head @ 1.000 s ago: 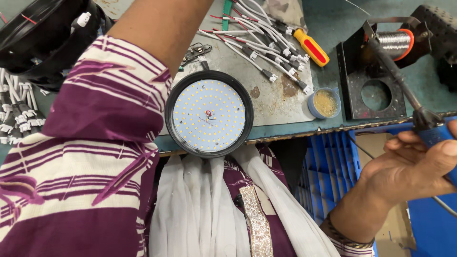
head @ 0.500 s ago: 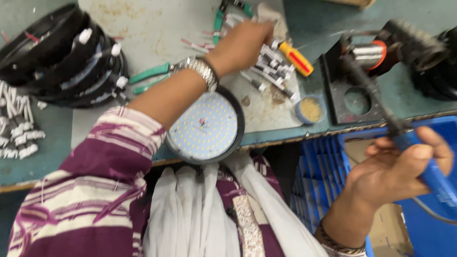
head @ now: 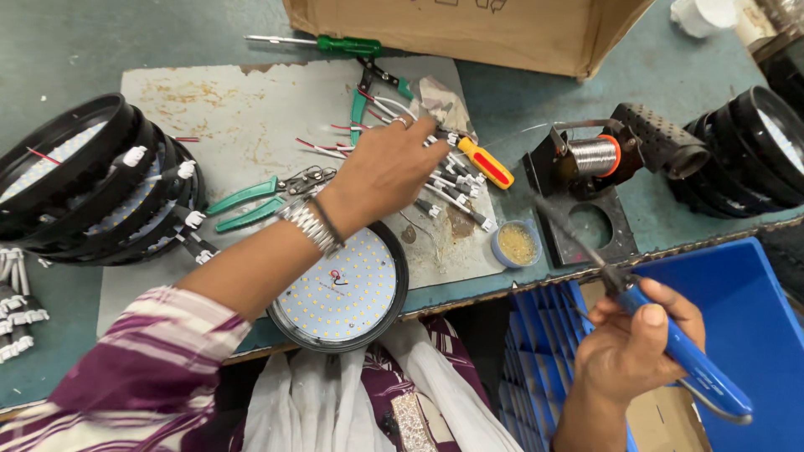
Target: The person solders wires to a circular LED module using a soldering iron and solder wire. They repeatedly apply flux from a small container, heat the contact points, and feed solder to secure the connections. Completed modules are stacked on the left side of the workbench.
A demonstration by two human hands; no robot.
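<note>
My left hand (head: 387,170) reaches across the bench, fingers spread down on a pile of red-and-white wires with white plugs (head: 444,180); whether it grips one I cannot tell. A metal watch sits on that wrist. Below my forearm lies a round black-rimmed LED panel (head: 352,289), white face up, at the bench's front edge. My right hand (head: 630,347) is off the bench to the right, closed around a blue-handled soldering iron (head: 670,343) whose tip points up-left toward the stand.
A stack of black-rimmed LED lights (head: 92,188) stands left, more at far right (head: 745,146). Green pliers (head: 251,201), a yellow-orange screwdriver (head: 484,161), a green screwdriver (head: 335,43), a flux tin (head: 517,243), a solder spool on a black stand (head: 596,155), a cardboard box (head: 469,29), blue crates (head: 737,310).
My left arm has stretched forward from over the LED panel to the wire pile. The view has tilted up the bench. My right hand keeps holding the soldering iron.
</note>
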